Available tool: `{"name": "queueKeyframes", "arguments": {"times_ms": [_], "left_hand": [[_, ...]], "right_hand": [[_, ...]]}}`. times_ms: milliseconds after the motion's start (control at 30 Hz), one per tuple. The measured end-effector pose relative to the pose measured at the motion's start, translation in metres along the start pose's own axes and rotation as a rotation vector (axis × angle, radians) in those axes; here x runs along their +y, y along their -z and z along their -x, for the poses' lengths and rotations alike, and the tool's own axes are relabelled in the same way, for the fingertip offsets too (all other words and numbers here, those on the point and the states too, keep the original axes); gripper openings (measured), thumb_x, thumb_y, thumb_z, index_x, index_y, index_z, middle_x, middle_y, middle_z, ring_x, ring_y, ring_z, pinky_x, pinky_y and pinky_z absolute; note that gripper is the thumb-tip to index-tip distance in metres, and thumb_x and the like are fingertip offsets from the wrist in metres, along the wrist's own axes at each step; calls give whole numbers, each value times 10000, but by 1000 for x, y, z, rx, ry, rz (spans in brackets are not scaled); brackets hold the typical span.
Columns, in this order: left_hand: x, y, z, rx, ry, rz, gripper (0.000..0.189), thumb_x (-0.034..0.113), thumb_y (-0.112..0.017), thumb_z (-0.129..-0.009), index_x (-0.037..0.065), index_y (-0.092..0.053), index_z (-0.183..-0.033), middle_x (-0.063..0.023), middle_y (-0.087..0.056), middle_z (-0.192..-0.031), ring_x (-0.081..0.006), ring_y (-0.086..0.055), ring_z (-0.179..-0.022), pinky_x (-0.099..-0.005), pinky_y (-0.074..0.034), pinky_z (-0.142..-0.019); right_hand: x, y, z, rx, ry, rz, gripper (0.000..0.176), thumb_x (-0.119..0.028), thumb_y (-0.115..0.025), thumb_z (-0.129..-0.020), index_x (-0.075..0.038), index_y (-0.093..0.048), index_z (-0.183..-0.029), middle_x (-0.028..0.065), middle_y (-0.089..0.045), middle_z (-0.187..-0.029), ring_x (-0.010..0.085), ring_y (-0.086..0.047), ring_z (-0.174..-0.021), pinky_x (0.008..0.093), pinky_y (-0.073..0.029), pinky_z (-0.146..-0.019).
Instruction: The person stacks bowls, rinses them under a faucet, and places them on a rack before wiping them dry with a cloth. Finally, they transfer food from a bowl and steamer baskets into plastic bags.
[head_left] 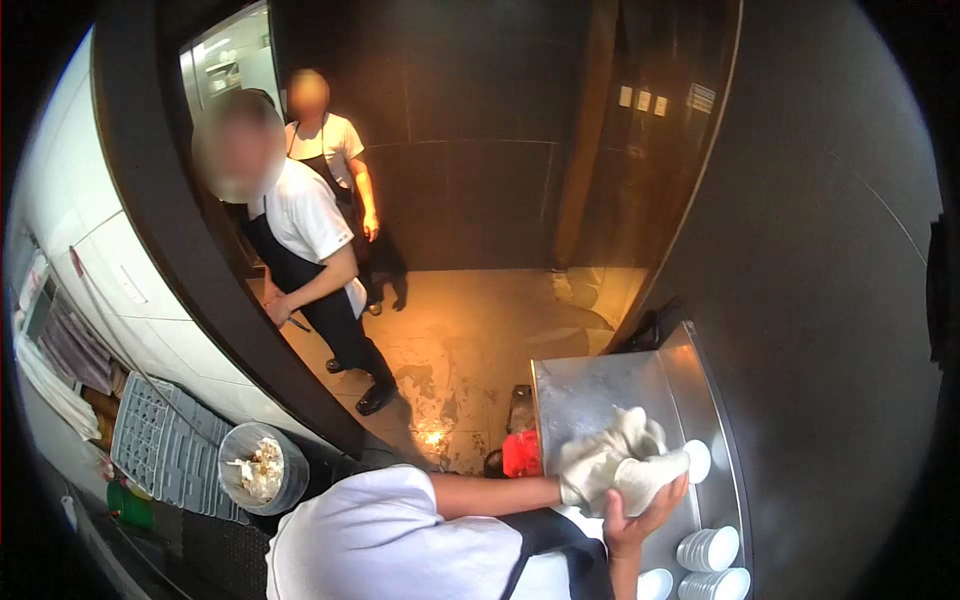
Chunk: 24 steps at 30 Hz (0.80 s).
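A crumpled off-white cloth (615, 455) is bunched over the metal counter (590, 390) at the lower right. My left hand (585, 480) reaches in from the left and is mostly covered by the cloth, its fingers hidden in the folds. Curled round the cloth's near right side is my right hand (640, 515), thumb and fingertips showing. Whether something sits inside the cloth there cannot be made out. Just beyond my right fingertips is a white cup or small bowl (698, 460). Nearer to me stand stacks of white cups (708, 549).
Two people in dark aprons, one in front (300, 220) and one behind (340, 150), stand by the doorway. At left are grey dish racks (165, 440) and a clear bin (262, 470) with waste in it. A red object (521, 455) sits beside the counter. The floor (430, 350) looks wet.
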<state>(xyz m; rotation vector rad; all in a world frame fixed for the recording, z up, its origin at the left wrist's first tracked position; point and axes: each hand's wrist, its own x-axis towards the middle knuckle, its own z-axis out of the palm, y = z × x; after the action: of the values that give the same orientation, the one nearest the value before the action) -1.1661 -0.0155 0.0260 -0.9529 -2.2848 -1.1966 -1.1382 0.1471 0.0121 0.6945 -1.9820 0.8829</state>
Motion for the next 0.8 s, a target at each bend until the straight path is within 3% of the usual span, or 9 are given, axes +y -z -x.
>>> {"name": "queueKeyframes", "arguments": {"times_ms": [167,267,333,433,467,567,600,733,800], "left_hand": [[-29,-23,-2,111,376,849,217,245,-665,-871,77,-638,-1005,-103,-619,-957,-260,-597,-880,-375,-489,-803],[-44,-15,-5,222,490,995,220,241,-670,-863,74,-640,-1003,-109,-619,-966,-266,-595,-899,-377,-484,-822],[-51,-12,-3,267,535,1007,222,239,-673,-858,73,-642,-1002,-112,-618,-972,-269,-593,-911,-378,-482,-834],[-64,-6,0,305,586,959,226,235,-677,-850,70,-644,-1000,-117,-618,-981,-274,-591,-929,-380,-477,-853],[-68,-3,1,315,604,934,227,234,-679,-847,69,-645,-999,-119,-617,-984,-276,-591,-935,-380,-476,-859],[-78,1,8,340,666,873,230,230,-683,-840,66,-647,-997,-124,-617,-993,-281,-589,-953,-382,-472,-878],[-81,4,9,342,682,845,231,229,-685,-837,66,-647,-996,-126,-617,-996,-283,-588,-959,-383,-470,-884],[-90,8,-3,392,688,710,236,224,-690,-827,62,-650,-994,-133,-616,-1007,-290,-585,-984,-385,-465,-909],[-90,6,-18,460,606,459,239,222,-693,-821,60,-652,-992,-137,-615,-1013,-293,-584,-996,-387,-462,-921]], "right_hand": [[14,-19,-39,-70,-166,-406,530,-269,-630,-870,4,-514,-1308,282,-499,-1379,469,-486,-1241,549,-356,-1071],[20,-31,-67,-233,-372,-760,432,-305,-550,-925,55,-596,-1159,251,-555,-1311,357,-539,-1198,461,-387,-1056],[25,-50,-70,-245,-472,-921,441,-316,-495,-967,89,-623,-1083,221,-584,-1272,285,-555,-1171,407,-400,-1043],[25,-78,-67,-111,-731,-1098,437,-304,-480,-987,90,-622,-1111,205,-605,-1240,276,-581,-1131,377,-416,-1019],[24,-85,-68,-68,-763,-1099,425,-289,-472,-1003,82,-607,-1161,173,-643,-1150,254,-636,-1034,347,-485,-931],[69,-111,-49,-124,-927,-1426,385,-272,-500,-1007,51,-588,-1197,154,-666,-1074,241,-676,-949,347,-552,-851],[71,-118,-50,-62,-1128,-1728,340,-253,-530,-1011,26,-579,-1198,142,-674,-1032,225,-693,-884,364,-594,-815],[87,-132,-46,-112,-921,-1591,339,-258,-542,-1015,0,-558,-1233,129,-650,-1140,222,-663,-988,385,-558,-924],[90,-135,-40,-93,-932,-1572,363,-270,-536,-1019,-8,-536,-1270,123,-623,-1196,225,-628,-1052,387,-521,-968]]}}
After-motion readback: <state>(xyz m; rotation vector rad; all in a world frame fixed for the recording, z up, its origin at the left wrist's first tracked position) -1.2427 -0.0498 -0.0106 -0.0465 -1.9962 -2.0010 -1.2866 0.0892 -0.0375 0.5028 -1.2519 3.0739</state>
